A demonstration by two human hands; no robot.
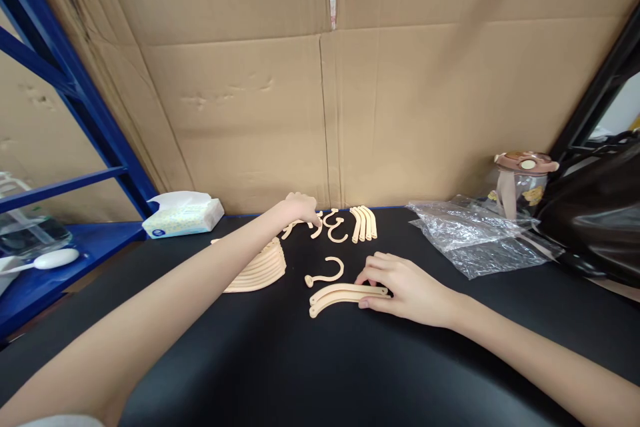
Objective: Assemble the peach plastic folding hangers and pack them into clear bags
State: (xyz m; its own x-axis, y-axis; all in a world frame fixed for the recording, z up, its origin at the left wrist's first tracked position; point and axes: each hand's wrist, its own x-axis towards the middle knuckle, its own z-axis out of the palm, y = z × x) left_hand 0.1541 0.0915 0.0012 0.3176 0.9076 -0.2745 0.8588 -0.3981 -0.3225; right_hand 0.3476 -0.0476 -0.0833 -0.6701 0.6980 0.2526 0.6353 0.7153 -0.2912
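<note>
My right hand [403,288] is closed around the right ends of two curved beige hanger arms [333,292] lying side by side on the black table. Just behind them lies a loose hanger hook [327,273] with a round knob at one end. My left hand [301,207] reaches to the back, its fingers bent down among several beige hooks [337,233]; the fingertips are mostly hidden, so what they pinch cannot be made out. Under my left forearm shows a stack of nested curved pieces [263,267], partly covered. Several slim curved pieces [364,223] stand in a row at the back.
A tissue pack [183,215] lies at the back left. Crumpled clear plastic [475,237] and a lidded bottle [523,180] are at the right, beside a dark bag [600,207]. Cardboard [240,113] walls the back. A blue metal frame [95,113] stands left.
</note>
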